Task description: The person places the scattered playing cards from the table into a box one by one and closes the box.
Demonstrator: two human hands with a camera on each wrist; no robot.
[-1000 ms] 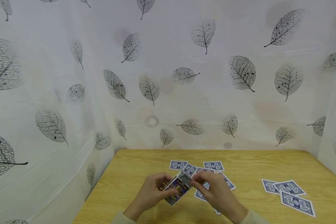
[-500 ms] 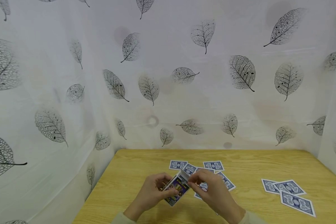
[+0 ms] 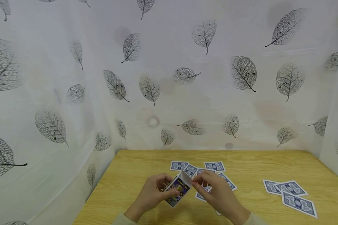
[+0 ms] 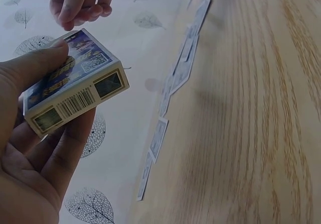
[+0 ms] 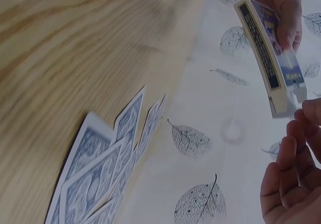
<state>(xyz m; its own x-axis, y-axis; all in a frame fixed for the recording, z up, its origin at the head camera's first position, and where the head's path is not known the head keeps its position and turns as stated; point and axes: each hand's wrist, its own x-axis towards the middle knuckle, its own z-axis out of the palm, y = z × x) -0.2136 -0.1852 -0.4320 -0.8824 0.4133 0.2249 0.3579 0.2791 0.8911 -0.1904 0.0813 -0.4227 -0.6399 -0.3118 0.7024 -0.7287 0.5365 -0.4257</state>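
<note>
My left hand [image 3: 155, 190] grips a small playing-card box [image 3: 178, 189], purple and gold on its front, tilted above the table. The thumb lies across the front and the other fingers support it from behind. In the left wrist view the barcode end of the box [image 4: 75, 102] faces the camera. The white end flap [image 3: 185, 177] stands up at the upper end. My right hand [image 3: 218, 190] has thumb and forefinger together at the flap's edge, pinching its corner; in the right wrist view those fingertips [image 5: 305, 111] meet the box's open end, with the other fingers loosely curled.
Several blue-backed cards [image 3: 215, 166] lie face down on the wooden table [image 3: 135, 165] behind and under the right hand. A second group of cards [image 3: 298, 203] overlaps at the right. A white leaf-patterned sheet [image 3: 169, 103] hangs around the table's back and left.
My right hand moved slightly left onto the flap, then back right. The flap's side shown has gone from dark print to white. My left hand and the box have stayed nearly still.
</note>
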